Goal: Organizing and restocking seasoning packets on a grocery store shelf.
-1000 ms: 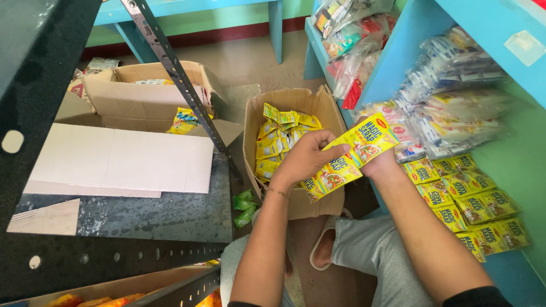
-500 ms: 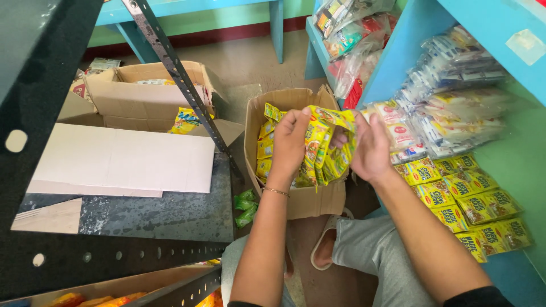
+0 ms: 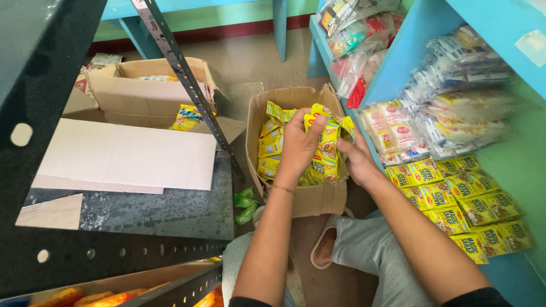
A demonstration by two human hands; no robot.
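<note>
The left hand [image 3: 298,142] and the right hand [image 3: 358,162] each have a closed grip on a strip of yellow sachets [image 3: 326,149], held upright between them. The strip sits over the open cardboard box [image 3: 318,199], with the blue shelf [image 3: 409,62] at 3 o'clock.

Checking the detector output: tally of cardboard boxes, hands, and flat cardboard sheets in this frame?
Open cardboard boxes: 2, the sachet box and the far box
Hands: 2, left hand and right hand, both gripping the strip of yellow sachets
Flat cardboard sheets: 2, large sheet, small sheet
Total: 6
</note>
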